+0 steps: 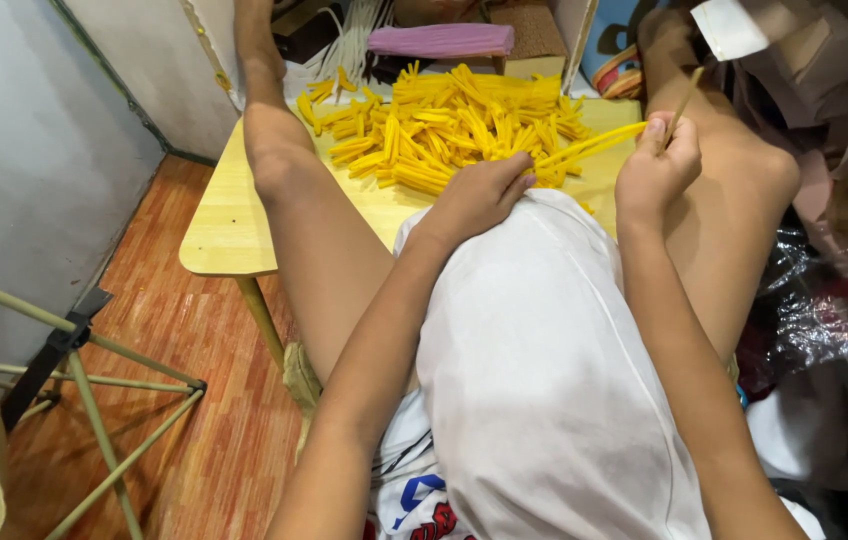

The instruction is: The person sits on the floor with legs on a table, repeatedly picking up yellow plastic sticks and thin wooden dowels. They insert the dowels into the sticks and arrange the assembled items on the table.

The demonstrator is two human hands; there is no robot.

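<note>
Pinching thin stick (pixel 685 97) in right hand (pixel 656 170) | left hand (pixel 479 193) closed on yellow strips (pixel 444 125) just ahead | keep grip firm, stick steady

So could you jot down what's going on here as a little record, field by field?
Setting: person seated at a low pale wooden table, legs resting on it
Left hand: resting at the near edge of a pile of yellow strips
Right hand: pinching a thin stick, with long yellow strips beside it
Behind the pile: pink bundle, white sticks
Floor: reddish wood planks, folding metal stand at left
Right side: crumpled clear plastic
</note>
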